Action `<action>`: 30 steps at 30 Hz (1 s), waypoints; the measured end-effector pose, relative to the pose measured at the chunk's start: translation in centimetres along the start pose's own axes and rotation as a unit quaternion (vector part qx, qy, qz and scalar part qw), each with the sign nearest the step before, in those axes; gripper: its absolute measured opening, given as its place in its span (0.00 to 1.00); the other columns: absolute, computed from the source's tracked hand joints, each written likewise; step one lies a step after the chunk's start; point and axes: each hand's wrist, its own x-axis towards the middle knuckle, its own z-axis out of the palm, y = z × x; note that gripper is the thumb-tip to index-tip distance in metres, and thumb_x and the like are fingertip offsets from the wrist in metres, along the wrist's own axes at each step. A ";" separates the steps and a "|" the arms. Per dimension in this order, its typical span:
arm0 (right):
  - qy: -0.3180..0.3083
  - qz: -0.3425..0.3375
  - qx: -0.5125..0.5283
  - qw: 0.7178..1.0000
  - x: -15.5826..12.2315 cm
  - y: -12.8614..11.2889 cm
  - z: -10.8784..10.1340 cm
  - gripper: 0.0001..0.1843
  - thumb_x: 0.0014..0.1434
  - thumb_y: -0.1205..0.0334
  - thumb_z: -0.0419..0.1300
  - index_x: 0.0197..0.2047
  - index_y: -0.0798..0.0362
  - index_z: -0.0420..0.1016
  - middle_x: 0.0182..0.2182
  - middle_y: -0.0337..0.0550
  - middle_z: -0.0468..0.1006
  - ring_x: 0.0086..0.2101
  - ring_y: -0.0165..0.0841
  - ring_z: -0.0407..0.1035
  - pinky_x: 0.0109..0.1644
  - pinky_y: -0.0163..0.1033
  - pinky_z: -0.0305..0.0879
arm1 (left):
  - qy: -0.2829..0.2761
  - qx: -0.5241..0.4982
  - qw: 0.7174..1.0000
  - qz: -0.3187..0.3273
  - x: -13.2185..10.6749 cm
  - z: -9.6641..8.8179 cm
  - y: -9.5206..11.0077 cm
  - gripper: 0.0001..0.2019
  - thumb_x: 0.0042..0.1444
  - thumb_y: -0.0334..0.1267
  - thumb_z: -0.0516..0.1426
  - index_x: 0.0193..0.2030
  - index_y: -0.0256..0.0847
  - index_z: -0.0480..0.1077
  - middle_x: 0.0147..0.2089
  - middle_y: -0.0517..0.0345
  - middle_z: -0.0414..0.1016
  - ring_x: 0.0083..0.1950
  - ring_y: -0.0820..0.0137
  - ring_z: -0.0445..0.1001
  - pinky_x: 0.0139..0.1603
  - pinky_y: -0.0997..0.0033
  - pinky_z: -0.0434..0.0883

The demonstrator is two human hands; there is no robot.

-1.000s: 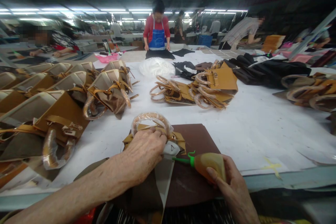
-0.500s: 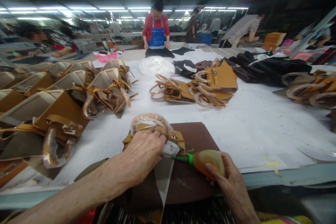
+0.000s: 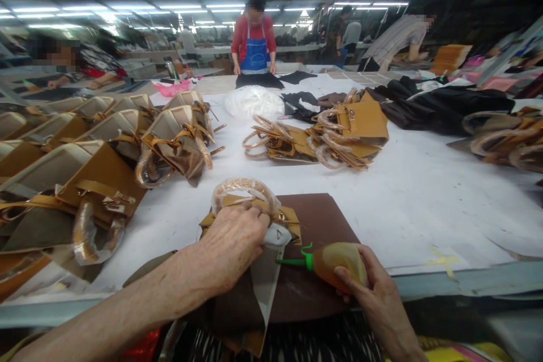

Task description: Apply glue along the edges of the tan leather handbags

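Observation:
My left hand [image 3: 231,246] presses down, fingers curled, on a tan handbag piece [image 3: 248,220] whose wrapped round handle [image 3: 245,188] points away from me. The piece lies on a dark brown mat [image 3: 316,254] at the table's near edge. My right hand [image 3: 373,300] grips a soft amber glue bottle [image 3: 339,260]. Its green nozzle [image 3: 292,261] points left and touches the grey flap just under my left hand.
Rows of tan handbags [image 3: 97,147] stand along the left of the white table [image 3: 424,203]. A flat pile of bag parts with handles [image 3: 322,138] lies in the middle, dark fabric [image 3: 441,104] at the right. A person in a blue apron [image 3: 253,39] works at the far end.
Both hands hold almost still. The glue bottle has shifted slightly down and left along the flap. The view has tilted a little.

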 end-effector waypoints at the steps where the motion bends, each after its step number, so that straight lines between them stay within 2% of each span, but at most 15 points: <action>1: -0.003 0.002 0.001 1.000 -0.1 0.0 0.0 0.21 0.50 0.46 0.60 0.42 0.48 0.62 0.30 0.36 0.71 0.25 0.35 0.65 0.23 0.37 0.67 | -0.002 0.000 1.000 -0.001 0.0 -0.1 0.1 0.10 0.49 0.30 0.56 0.39 0.39 0.64 0.43 0.52 0.69 0.42 0.59 0.68 0.40 0.61 0.67; 5: -0.002 0.002 0.001 1.000 -0.5 0.1 -0.2 0.22 0.49 0.45 0.61 0.43 0.48 0.62 0.29 0.36 0.71 0.24 0.36 0.66 0.22 0.38 0.67 | -0.016 0.016 1.000 -0.007 0.2 -0.3 0.2 0.08 0.49 0.30 0.56 0.38 0.38 0.65 0.40 0.52 0.69 0.41 0.59 0.68 0.38 0.61 0.67; 11: -0.029 0.011 -0.011 0.999 -0.9 0.6 -0.3 0.23 0.47 0.46 0.62 0.43 0.48 0.62 0.27 0.35 0.72 0.22 0.36 0.66 0.21 0.38 0.66 | -0.023 0.025 0.999 -0.008 0.5 -0.5 0.2 0.08 0.49 0.32 0.57 0.38 0.38 0.65 0.41 0.51 0.70 0.44 0.58 0.68 0.40 0.61 0.67; 18: 0.013 0.017 0.020 1.000 -2.1 -0.1 0.4 0.22 0.45 0.47 0.63 0.40 0.48 0.63 0.24 0.32 0.71 0.18 0.32 0.64 0.17 0.35 0.62 | -0.024 0.034 0.999 -0.003 0.4 -0.6 0.4 0.07 0.50 0.31 0.57 0.37 0.37 0.65 0.41 0.50 0.70 0.44 0.58 0.68 0.41 0.60 0.67; 23: 0.002 0.035 0.052 0.998 -2.9 0.4 0.7 0.23 0.44 0.47 0.63 0.40 0.48 0.63 0.22 0.32 0.71 0.17 0.32 0.64 0.16 0.35 0.60 | -0.032 0.035 0.999 -0.006 0.6 -0.7 0.4 0.08 0.50 0.31 0.57 0.38 0.37 0.65 0.42 0.50 0.70 0.45 0.58 0.68 0.42 0.61 0.67; 30: -0.001 0.059 0.070 0.996 -3.8 1.0 0.6 0.24 0.42 0.49 0.65 0.40 0.48 0.63 0.20 0.31 0.70 0.16 0.30 0.62 0.16 0.33 0.59 | -0.021 0.064 0.998 0.008 0.6 -0.8 0.4 0.08 0.48 0.31 0.59 0.36 0.37 0.66 0.39 0.51 0.71 0.40 0.56 0.70 0.36 0.59 0.69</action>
